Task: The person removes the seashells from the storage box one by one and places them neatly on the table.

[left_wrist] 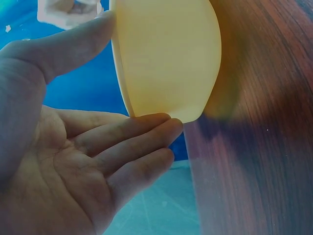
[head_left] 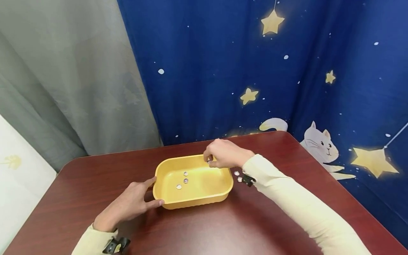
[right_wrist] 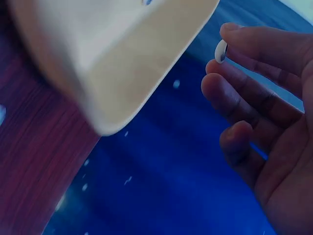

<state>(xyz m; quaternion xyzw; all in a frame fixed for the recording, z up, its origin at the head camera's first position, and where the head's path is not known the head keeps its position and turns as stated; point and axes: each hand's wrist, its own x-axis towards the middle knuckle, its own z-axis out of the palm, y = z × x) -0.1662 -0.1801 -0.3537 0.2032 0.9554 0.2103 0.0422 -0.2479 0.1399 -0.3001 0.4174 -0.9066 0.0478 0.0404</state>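
The right hand (head_left: pixel 227 153) pinches one small round piece (right_wrist: pixel 221 52) with thumb and finger, up by the far right rim of the yellow tub (head_left: pixel 197 202). The piece looks thin and smooth, so I think it wants a soft, steady pinch — too hard a squeeze might pop it out. Letting go low down inside the tub should stop a bounce. The left hand (head_left: pixel 130 198) has its fingers and thumb spread, touching the tub's left end; a light touch there should help steady it. Three more pieces (head_left: pixel 186 181) lie in the tub — toward its left end, nearer the left hand. Two loose pieces (head_left: pixel 236 173) sit on the table (head_left: pixel 204 233), just right of the tub, near the right wrist.
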